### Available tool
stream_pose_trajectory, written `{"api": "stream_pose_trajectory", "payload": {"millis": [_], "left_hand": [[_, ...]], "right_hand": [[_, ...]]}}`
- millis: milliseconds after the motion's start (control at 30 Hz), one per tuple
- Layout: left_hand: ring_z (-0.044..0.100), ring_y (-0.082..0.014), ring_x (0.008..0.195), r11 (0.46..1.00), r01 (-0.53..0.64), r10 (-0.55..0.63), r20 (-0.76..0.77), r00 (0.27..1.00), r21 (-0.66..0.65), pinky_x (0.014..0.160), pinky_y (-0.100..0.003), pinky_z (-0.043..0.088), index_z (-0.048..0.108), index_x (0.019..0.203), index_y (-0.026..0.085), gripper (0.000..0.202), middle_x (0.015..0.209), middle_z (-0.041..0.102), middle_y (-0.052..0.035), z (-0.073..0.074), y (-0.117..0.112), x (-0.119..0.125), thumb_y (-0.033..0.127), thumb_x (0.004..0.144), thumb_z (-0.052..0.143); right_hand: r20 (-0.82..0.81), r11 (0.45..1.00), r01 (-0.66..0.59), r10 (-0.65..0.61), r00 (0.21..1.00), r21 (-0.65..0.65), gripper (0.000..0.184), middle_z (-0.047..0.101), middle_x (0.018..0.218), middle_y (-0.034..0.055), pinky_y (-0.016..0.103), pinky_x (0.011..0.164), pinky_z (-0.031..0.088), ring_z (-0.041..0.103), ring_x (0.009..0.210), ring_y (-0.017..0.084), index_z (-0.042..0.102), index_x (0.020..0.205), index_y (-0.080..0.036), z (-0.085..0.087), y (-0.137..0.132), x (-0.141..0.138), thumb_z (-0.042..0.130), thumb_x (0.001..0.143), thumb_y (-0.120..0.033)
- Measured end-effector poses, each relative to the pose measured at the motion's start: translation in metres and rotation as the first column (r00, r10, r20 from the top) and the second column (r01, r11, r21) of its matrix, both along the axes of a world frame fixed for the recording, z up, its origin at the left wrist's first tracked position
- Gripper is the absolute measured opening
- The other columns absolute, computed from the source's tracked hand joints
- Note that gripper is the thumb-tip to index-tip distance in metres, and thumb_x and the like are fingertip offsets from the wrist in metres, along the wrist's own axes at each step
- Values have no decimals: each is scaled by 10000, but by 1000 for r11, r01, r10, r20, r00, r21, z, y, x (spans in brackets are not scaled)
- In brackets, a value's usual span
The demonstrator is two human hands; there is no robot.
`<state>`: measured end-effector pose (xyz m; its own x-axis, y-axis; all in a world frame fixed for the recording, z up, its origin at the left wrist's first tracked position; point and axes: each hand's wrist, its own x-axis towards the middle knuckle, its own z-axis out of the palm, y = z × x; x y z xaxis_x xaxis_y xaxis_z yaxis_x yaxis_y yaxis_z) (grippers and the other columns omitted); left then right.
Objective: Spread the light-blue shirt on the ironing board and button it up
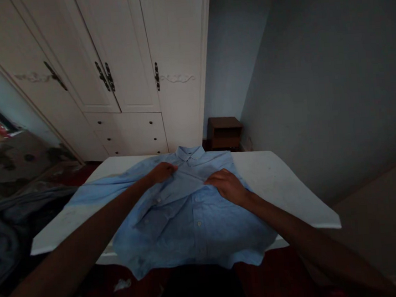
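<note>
A light blue button-up shirt (178, 246) lies front side up on a white table (272, 179), its collar at the far edge and its hem hanging over the near edge. One sleeve stretches out to the left. A loose fold of cloth lies slantwise across the chest, probably the other sleeve. My left hand (163, 172) is closed on the cloth just below the collar. Lower and to the right, my right hand (225, 185) pinches the edge of that fold near the button line. The fingertips of both hands are partly hidden.
A white wardrobe (184, 108) with dark handles stands behind the table. To its right is a small brown cabinet (226, 132) by the grey wall. Dark clothing (5, 227) is heaped at the left, close to the table. A crumpled clear wrapper (122, 285) lies on the red floor.
</note>
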<state>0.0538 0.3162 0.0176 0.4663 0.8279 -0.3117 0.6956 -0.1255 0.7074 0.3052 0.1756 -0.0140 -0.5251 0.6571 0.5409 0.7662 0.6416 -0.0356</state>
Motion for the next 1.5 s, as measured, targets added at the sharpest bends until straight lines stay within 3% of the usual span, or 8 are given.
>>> {"api": "stream_pose_trajectory", "payload": {"millis": [267, 467, 633, 900, 1167, 1233, 1333, 1500], "left_hand": [[626, -195, 708, 972, 9, -41, -133, 990, -233, 558, -267, 479, 607, 902, 136, 512, 942, 668, -125, -6, -21, -14, 604, 698, 628], [544, -134, 532, 949, 14, -75, -185, 980, -314, 441, -215, 358, 595, 710, 132, 425, 694, 621, -65, -11, -30, -35, 551, 678, 655], [375, -90, 388, 964, 64, -116, -192, 974, -258, 387, -211, 258, 519, 558, 142, 385, 448, 457, 1, -19, -41, -33, 461, 633, 721], [522, -129, 544, 999, -36, 37, -61, 997, 27, 559, -234, 458, 534, 769, 164, 184, 587, 488, 5, -14, -39, -31, 313, 835, 448], [606, -245, 923, 978, 14, 9, -104, 995, 210, 739, -272, 451, 526, 650, 166, 318, 818, 632, -111, -19, -42, -18, 425, 826, 472], [613, -243, 757, 992, 45, -27, -145, 989, 122, 628, -282, 440, 513, 600, 166, 413, 697, 602, -103, -19, -44, -23, 542, 769, 539], [482, -151, 478, 994, 101, -105, -150, 983, -33, 467, -255, 347, 517, 626, 169, 484, 537, 496, -22, -17, -47, -38, 637, 647, 637], [288, -59, 379, 952, 137, -126, 57, 990, -274, 392, -211, 238, 364, 575, 188, 606, 450, 328, 64, -17, -47, -58, 674, 517, 720]], "right_hand": [[140, 894, 436, -420, 897, -106, 200, 644, 899, 100, 307, 735, 409, 574, 837, 214, 648, 881, -137, 9, -21, -32, 531, 934, -290], [54, 781, 366, -395, 917, -506, 322, 690, 780, 47, 259, 635, 393, 637, 747, 181, 682, 830, -186, 5, -40, -69, 530, 917, -457], [-312, 518, 70, -612, 726, -852, 340, 569, 469, -16, 227, 467, 353, 492, 377, 101, 566, 585, -163, -3, -28, -84, 605, 848, -376], [-456, 465, -83, -790, 410, -881, 206, 650, 669, 2, 187, 321, 220, 503, 378, 64, 476, 708, -169, -10, -48, -76, 485, 865, -302], [-403, 251, -357, -791, 461, -900, 270, 706, 781, 85, 174, 295, 259, 645, 474, 137, 552, 886, -129, -16, -81, -72, 466, 903, -384], [-382, 250, -310, -777, 500, -917, 341, 711, 825, 93, 179, 305, 288, 663, 512, 149, 548, 942, -131, -12, -77, -66, 438, 925, -454], [-258, 363, 48, -742, 620, -930, 359, 713, 893, 85, 206, 364, 383, 678, 568, 151, 522, 1027, -147, -6, -66, -46, 346, 969, -455], [-54, 509, 555, -767, 639, -659, 345, 631, 1133, 135, 273, 745, 495, 659, 932, 196, 463, 1241, -137, -1, -54, 2, 451, 906, -218]]}}
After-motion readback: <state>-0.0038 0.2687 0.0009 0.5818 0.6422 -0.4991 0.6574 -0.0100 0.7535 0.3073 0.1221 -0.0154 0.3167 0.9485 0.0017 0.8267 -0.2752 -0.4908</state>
